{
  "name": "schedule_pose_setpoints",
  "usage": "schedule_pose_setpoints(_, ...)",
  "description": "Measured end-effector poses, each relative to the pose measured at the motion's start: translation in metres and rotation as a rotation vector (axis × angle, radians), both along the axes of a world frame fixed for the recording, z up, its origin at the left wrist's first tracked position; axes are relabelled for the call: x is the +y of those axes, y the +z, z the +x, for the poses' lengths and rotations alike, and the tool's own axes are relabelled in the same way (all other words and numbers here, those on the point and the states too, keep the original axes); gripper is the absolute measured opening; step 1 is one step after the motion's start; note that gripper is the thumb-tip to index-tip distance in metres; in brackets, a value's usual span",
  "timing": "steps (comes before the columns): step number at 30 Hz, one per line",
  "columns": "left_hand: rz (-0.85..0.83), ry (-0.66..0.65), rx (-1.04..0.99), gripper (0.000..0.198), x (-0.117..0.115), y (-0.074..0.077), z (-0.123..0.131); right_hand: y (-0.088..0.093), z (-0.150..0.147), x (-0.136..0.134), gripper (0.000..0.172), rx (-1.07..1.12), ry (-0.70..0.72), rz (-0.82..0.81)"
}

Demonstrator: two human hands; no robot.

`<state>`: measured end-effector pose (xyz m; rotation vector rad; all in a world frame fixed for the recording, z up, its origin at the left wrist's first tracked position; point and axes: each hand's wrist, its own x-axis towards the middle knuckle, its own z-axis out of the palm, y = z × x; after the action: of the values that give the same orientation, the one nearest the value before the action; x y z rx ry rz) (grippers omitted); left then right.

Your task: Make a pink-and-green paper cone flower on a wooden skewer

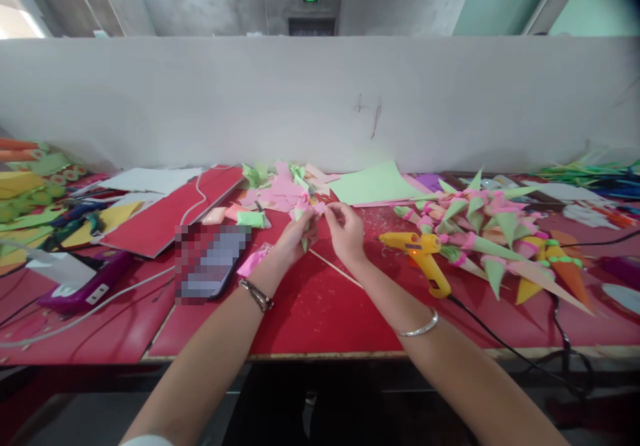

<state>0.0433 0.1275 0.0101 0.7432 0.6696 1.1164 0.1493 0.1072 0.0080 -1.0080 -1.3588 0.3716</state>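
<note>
Item: pink-and-green paper piece [306, 214], held above mid-bench, pinched between the closed fingers of my left hand [294, 238] and right hand [346, 231].

Hazard: glue gun [424, 259], lamp lit, near my right wrist. A sideways sweep could brush its nozzle or snag its cord [470, 313].

Room: bare red bench [320, 313] toward the front edge. Phone [210, 263] to the left, cone pile [480, 229] to the right.

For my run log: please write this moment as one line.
left hand: holds pink-green craft piece | right hand: pinches it | yellow glue gun: on red table
</note>
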Motion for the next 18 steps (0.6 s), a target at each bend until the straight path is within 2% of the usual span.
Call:
schedule_pose_setpoints(5, -0.027, 0.014, -0.018, 0.019, 0.0012, 0.0003, -0.0024, 0.0018, 0.0031, 0.0021, 0.017, 0.111, 0.000, -0.006)
schedule_pose_setpoints(18, -0.011, -0.079, -0.053, 0.023, 0.0002, -0.0026, 0.0006, -0.0033, 0.0049, 0.0079, 0.014, 0.196, 0.096, -0.038)
